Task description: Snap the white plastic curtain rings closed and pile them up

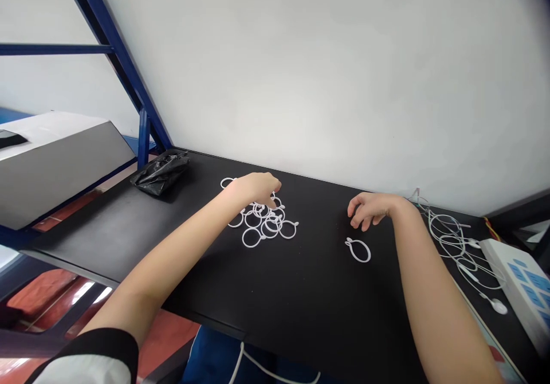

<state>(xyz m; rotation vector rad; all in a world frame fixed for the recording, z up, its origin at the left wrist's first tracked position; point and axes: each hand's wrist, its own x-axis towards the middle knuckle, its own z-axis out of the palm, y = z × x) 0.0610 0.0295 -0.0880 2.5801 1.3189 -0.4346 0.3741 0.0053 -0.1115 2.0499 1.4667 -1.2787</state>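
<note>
A pile of several white plastic rings (263,223) lies on the black table (172,246). My left hand (255,189) rests on top of the pile's far side, fingers curled down and pinching at the rings. A single white ring (358,250) lies apart to the right. My right hand (370,208) hovers just behind that single ring, fingers loosely curled and apart, holding nothing.
A crumpled black plastic bag (161,172) sits at the table's back left. Tangled white cables and earphones (458,246) lie at the right beside a white power strip (522,283). A blue metal frame (124,69) and a grey box (55,160) stand to the left.
</note>
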